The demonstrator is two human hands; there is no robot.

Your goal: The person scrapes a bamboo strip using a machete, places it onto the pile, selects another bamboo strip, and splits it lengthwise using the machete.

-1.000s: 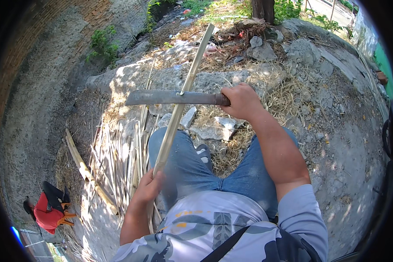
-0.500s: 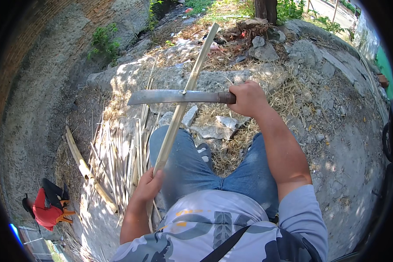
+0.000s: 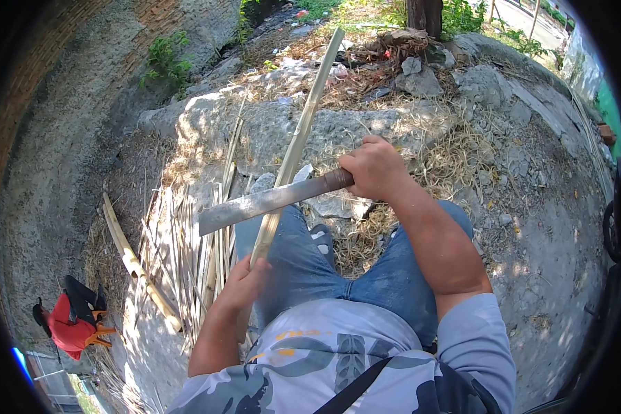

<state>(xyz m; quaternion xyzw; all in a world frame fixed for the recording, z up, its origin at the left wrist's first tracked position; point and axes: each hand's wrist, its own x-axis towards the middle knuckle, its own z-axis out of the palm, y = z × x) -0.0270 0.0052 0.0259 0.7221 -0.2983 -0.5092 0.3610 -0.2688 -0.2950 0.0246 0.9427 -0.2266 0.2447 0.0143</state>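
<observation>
My left hand point(image 3: 245, 283) is closed round the lower part of a long split bamboo strip point(image 3: 301, 134), which slants up and away to the right above my left thigh. A machete point(image 3: 259, 205) with a broad steel blade and a brown collar at the handle is gripped in my right hand point(image 3: 376, 165). Its blade crosses over the strip, the square tip pointing left and toward me. Whether the edge touches the strip I cannot tell. The strip's lower end runs down beside my left forearm.
Many thin bamboo strips point(image 3: 186, 255) lie on the ground to my left, beside a thicker split bamboo piece point(image 3: 139, 269). A person in red point(image 3: 71, 324) sits on an orange stool at far left. Curly shavings point(image 3: 455, 155), broken stones point(image 3: 419, 79) and a tree trunk point(image 3: 424, 17) are ahead.
My right hand has drawn the machete toward me along the strip, and its tip now angles down to the left. The left hand has hardly moved and keeps its hold.
</observation>
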